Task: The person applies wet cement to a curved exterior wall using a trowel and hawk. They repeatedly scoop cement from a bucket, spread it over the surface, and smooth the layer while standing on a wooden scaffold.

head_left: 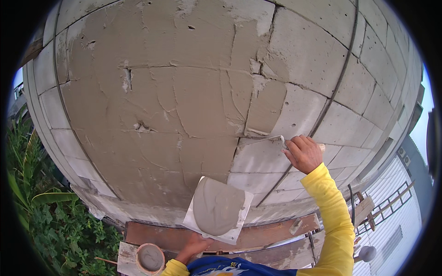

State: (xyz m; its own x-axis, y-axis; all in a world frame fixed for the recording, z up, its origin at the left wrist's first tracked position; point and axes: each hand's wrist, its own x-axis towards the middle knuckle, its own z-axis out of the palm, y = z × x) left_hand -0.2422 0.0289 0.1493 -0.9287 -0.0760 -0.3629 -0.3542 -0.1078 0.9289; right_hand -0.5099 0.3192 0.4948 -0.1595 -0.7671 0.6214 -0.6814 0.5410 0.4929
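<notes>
My right hand [304, 154] grips the wooden handle of a trowel [282, 141], its blade against the wall at the lower edge of a patch of fresh grey-beige mortar [266, 110]. Bare pale blocks [301, 112] lie around and right of that patch, while mortar coats much of the wall to the left. Low in the middle, my left hand [198, 244] holds a white square hawk [239, 227] from below, with a thick mound of wet mortar [216, 204] on it.
Wooden planks [267, 233] run below me, with a round mortar bucket [150, 257] at their left. Plants [64, 221] grow at lower left. A dark vertical line [338, 83] crosses the wall. At right are a ladder [391, 204] and corrugated white sheeting [400, 239].
</notes>
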